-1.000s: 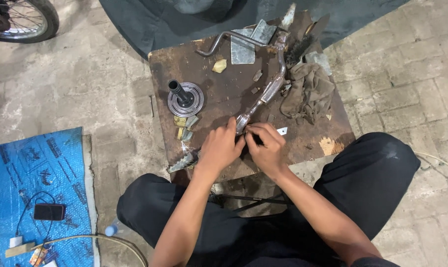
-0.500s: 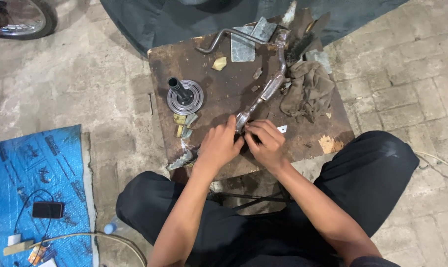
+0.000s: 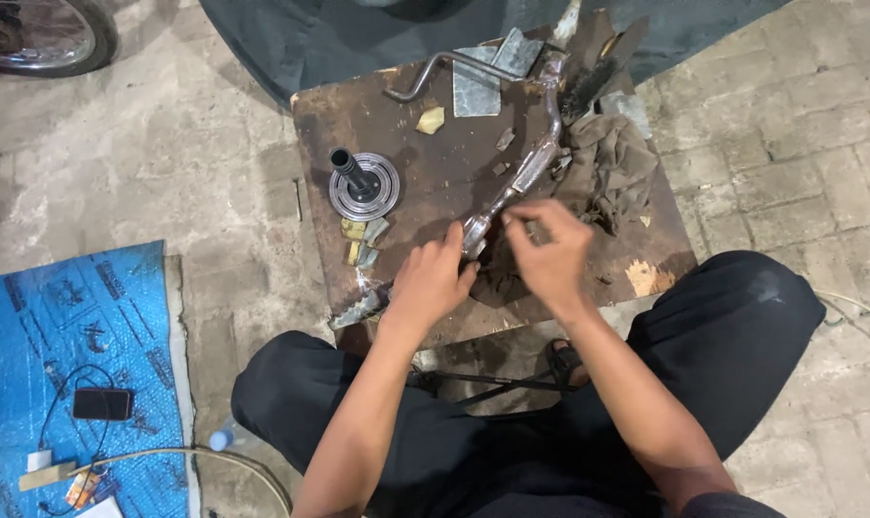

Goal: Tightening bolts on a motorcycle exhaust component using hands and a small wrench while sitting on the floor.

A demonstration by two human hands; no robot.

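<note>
A curved, chrome-plated metal lever point(image 3: 526, 173) lies on a rusty brown metal worktable point(image 3: 425, 163), its lower end clamped by the left hand point(image 3: 433, 280). The right hand point(image 3: 548, 251) is pinched over that end; whether anything is gripped cannot be told. The lever could likely slip on the worn surface toward the crumpled grey rag point(image 3: 612, 168).

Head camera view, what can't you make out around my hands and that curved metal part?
- Near end of the curved metal part: covered by left hand and right hand.
- Right fingertips: motion-blurred, grip unclear.
- Small scraps beside the ribbed disc: too small.
- Wheel: cut off by the top-left edge.
</note>
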